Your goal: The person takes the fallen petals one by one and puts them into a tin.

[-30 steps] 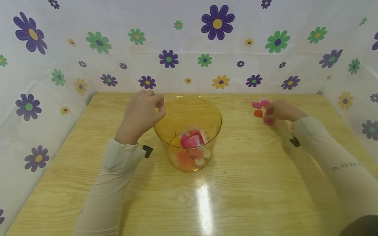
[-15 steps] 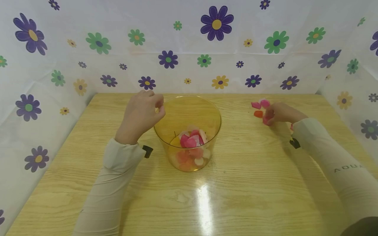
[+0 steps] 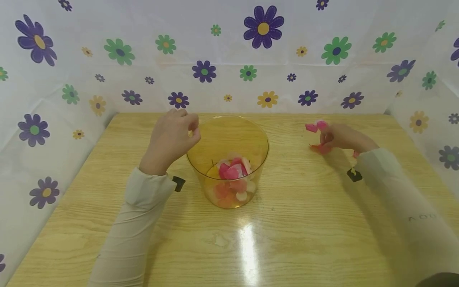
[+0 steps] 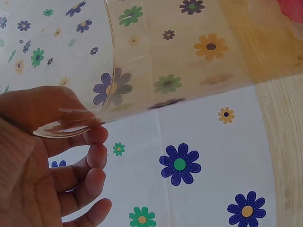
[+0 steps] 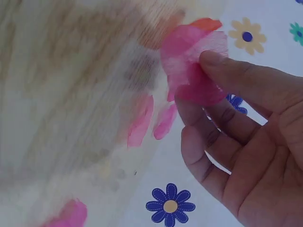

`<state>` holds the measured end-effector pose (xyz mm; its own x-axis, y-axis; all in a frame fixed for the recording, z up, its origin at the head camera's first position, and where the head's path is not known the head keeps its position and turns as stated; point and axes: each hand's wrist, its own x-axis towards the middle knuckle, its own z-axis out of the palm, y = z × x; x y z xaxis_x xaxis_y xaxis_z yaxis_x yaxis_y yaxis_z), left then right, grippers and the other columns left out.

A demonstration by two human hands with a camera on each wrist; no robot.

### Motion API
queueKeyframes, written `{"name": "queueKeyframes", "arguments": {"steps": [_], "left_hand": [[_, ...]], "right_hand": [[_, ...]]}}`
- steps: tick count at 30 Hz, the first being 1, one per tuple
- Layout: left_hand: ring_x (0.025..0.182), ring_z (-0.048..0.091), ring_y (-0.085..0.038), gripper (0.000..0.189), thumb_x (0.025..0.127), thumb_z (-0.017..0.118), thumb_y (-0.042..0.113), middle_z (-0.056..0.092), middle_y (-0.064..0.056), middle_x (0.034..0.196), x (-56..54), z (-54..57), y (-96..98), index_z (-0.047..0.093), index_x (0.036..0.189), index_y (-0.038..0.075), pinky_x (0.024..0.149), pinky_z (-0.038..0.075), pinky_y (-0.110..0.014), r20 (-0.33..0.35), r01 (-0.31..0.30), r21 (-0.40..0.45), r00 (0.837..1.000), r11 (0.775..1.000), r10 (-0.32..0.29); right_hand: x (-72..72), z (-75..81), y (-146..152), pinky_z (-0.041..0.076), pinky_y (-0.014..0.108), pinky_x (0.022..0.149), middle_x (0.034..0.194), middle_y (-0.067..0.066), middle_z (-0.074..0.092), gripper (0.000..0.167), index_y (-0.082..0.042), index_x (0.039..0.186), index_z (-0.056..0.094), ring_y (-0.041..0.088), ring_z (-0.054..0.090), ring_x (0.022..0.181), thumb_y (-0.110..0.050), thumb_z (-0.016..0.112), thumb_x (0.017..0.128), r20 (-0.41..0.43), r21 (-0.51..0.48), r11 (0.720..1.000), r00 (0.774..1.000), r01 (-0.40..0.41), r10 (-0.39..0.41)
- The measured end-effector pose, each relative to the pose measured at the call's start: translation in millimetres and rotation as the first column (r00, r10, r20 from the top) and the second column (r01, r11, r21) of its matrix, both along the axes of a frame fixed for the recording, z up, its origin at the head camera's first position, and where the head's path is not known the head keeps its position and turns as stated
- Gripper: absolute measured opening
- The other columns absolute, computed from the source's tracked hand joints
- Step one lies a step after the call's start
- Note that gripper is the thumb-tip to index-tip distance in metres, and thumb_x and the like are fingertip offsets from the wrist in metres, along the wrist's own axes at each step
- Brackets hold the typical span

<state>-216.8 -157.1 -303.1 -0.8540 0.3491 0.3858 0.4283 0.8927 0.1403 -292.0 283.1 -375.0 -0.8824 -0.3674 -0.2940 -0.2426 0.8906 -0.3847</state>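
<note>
A see-through amber tub stands mid-table with pink, red and cream petals at its bottom. My left hand pinches its rim at the left; in the left wrist view the rim passes between thumb and curled fingers. Toward the back right, my right hand pinches pink petals between thumb and fingertips. An orange-red petal shows behind them, apparently in the same bunch. Two loose pink petals lie just beyond the right fingertips.
Another pink petal lies partly hidden near the right cuff. A flowered white cloth walls the back and sides of the wooden table. Small black pieces hang at both wrists.
My right fingers have closed on the petals, and the orange-red petal has shifted toward the front, beside the pink ones. My left hand and the tub have stayed put.
</note>
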Motion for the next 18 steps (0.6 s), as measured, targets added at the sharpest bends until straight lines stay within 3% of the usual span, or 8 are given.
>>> {"name": "queueKeyframes", "arguments": {"steps": [7,14,18], "left_hand": [[0.069,0.045,-0.025,0.009,0.082,0.052,0.011,0.054,-0.007,0.071,-0.4,1.8,3.0,0.057,0.075,0.007,0.063,0.037,-0.034,0.021,-0.013,-0.01,1.0,1.0,0.013],[0.068,0.045,-0.026,0.009,0.081,0.052,0.01,0.054,-0.008,0.07,-0.5,1.8,2.5,0.056,0.073,0.007,0.063,0.036,-0.034,0.016,-0.006,0.006,1.0,1.0,0.006],[0.067,0.045,-0.025,0.009,0.08,0.052,0.01,0.053,-0.007,0.069,-0.2,0.2,1.8,0.055,0.072,0.008,0.063,0.036,-0.034,0.008,-0.006,0.006,1.0,1.0,0.006]], "right_hand": [[20.8,-4.1,7.1,0.042,0.054,0.093,0.103,0.013,0.067,0.019,-0.005,0.101,0.068,0.029,0.056,0.098,-0.016,0.066,0.086,0.084,-0.094,0.985,0.987,0.142,-0.134],[27.8,-2.4,6.1,0.045,0.052,0.086,0.095,0.017,0.067,0.013,-0.004,0.095,0.069,0.031,0.057,0.09,-0.012,0.064,0.086,0.034,-0.068,0.996,0.997,0.064,-0.062],[30.5,2.2,4.4,0.046,0.052,0.087,0.098,0.018,0.067,0.014,-0.003,0.097,0.069,0.031,0.059,0.091,-0.009,0.062,0.087,0.001,-0.081,0.995,0.998,0.059,-0.059]]}}
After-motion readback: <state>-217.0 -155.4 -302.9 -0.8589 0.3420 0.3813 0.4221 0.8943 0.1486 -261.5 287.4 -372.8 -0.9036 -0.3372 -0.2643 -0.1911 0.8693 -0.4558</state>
